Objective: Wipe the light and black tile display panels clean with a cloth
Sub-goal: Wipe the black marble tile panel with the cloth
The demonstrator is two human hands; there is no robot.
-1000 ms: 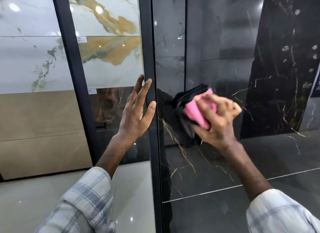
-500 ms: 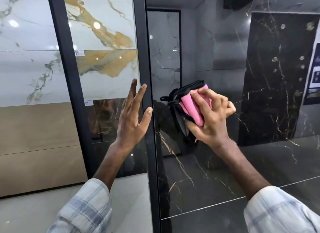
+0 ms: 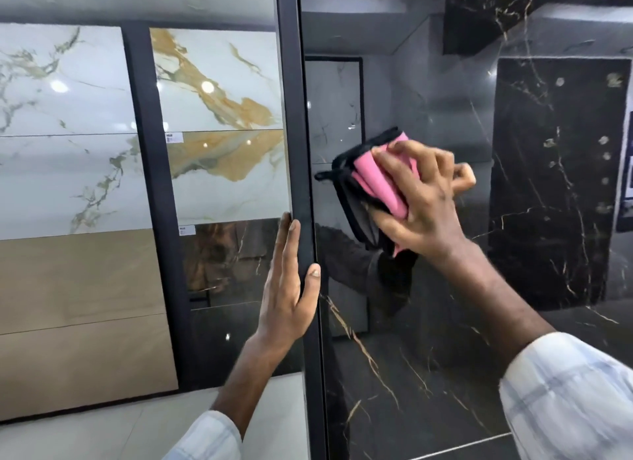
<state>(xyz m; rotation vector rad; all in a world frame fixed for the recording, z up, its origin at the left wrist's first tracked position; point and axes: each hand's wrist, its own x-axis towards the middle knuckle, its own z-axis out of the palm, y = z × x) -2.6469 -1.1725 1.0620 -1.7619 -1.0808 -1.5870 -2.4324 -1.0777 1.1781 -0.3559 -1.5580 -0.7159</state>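
A glossy black tile panel (image 3: 445,357) with gold veins fills the right half of the view. My right hand (image 3: 424,199) presses a folded pink and black cloth (image 3: 373,185) flat against it at mid height. The panel's black metal frame (image 3: 298,117) runs upright through the middle. My left hand (image 3: 287,288) holds that frame edge, fingers behind it and thumb on the front. Light marble tile panels (image 3: 219,117) with gold and green veins stand behind, to the left.
Beige tiles (image 3: 78,305) and a dark brown tile (image 3: 233,257) sit below the light ones in black-framed racks. A pale glossy floor (image 3: 137,432) shows at lower left. The black panel reflects another dark panel (image 3: 555,185) and my arm.
My right hand has carried the cloth upward along the black panel, and my view has tilted up. My left hand has slid onto the frame edge and closed around it.
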